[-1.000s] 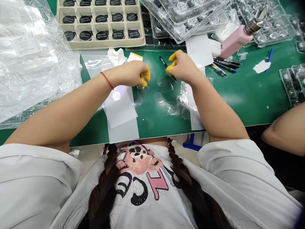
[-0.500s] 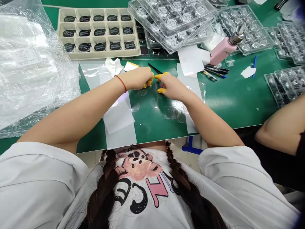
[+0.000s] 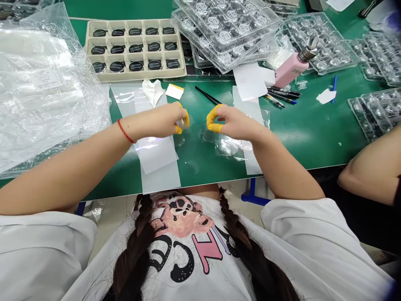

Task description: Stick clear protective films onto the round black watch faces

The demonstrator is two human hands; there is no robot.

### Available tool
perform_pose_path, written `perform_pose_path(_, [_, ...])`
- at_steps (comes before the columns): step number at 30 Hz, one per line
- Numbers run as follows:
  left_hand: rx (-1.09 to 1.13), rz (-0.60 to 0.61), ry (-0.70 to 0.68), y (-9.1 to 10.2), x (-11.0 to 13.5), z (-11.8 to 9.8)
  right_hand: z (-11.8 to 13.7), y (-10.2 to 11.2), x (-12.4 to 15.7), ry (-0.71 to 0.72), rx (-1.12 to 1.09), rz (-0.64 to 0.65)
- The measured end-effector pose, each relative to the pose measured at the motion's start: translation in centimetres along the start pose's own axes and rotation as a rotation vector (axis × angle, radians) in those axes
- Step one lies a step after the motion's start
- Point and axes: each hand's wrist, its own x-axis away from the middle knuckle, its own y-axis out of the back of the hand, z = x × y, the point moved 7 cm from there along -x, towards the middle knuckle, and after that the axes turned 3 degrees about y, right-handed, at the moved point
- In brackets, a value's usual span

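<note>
My left hand [image 3: 164, 121] hovers over the green mat with its yellow-capped fingertips pinched together on something small and pale that I cannot make out. My right hand [image 3: 233, 122] is a short gap to its right, thumb and forefinger in yellow caps curled toward each other, seemingly on a thin clear film. Clear round film discs [image 3: 206, 136] lie on the mat between and below the hands. Black tweezers [image 3: 207, 95] rest on the mat just beyond the right hand. White backing sheets [image 3: 158, 156] lie under my left wrist.
A beige tray of black round parts [image 3: 134, 74] sits at the back. Stacked clear blister trays [image 3: 232, 29] fill the back right, with a pink bottle [image 3: 293, 67] and pens [image 3: 283, 94] beside them. A large plastic bag [image 3: 44, 92] lies left. Another person's arm [image 3: 369, 171] rests at right.
My hands were pressed together near the tweezers half a second ago; they have since drawn apart and come toward me. The tweezers now lie free on the mat.
</note>
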Motion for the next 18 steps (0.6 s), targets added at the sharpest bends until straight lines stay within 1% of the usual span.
perform_pose_path(2, [-0.068,0.014,-0.047,-1.5,0.7,-1.0,0.4,-2.1,0.0,0.003,0.159,0.060])
perform_pose_path(5, [-0.210,-0.052,-0.085,-2.9,2.1,-2.8,0.9,-4.4,0.1,-0.003,0.366,0.012])
perform_pose_path(7, [-0.265,-0.101,-0.075,-3.2,2.8,-3.5,1.2,-5.3,0.3,-0.026,0.430,0.001])
perform_pose_path(8, [-0.264,-0.107,-0.069,-3.3,3.0,-3.7,1.2,-5.6,0.4,-0.049,0.447,0.011])
perform_pose_path(10, [-0.197,-0.079,-0.067,-3.1,2.8,-3.4,1.1,-5.5,0.4,-0.094,0.433,0.041])
perform_pose_path(12, [-0.072,-0.046,-0.054,-2.4,1.9,-2.6,1.0,-4.5,0.5,-0.102,0.332,0.026])
perform_pose_path(13, [-0.006,-0.059,-0.033,-1.7,1.3,-2.0,1.0,-3.6,0.6,-0.097,0.263,-0.016])
perform_pose_path(16, [0.102,-0.173,0.032,0.6,-0.7,-0.2,0.6,0.3,2.0,-0.078,0.067,-0.210])
perform_pose_path(17, [0.103,-0.191,0.029,1.0,-1.4,0.1,0.3,1.5,2.8,-0.075,0.029,-0.262])
perform_pose_path(18, [0.092,-0.183,0.010,1.0,-2.0,0.3,-0.2,2.5,3.6,-0.077,0.006,-0.296])
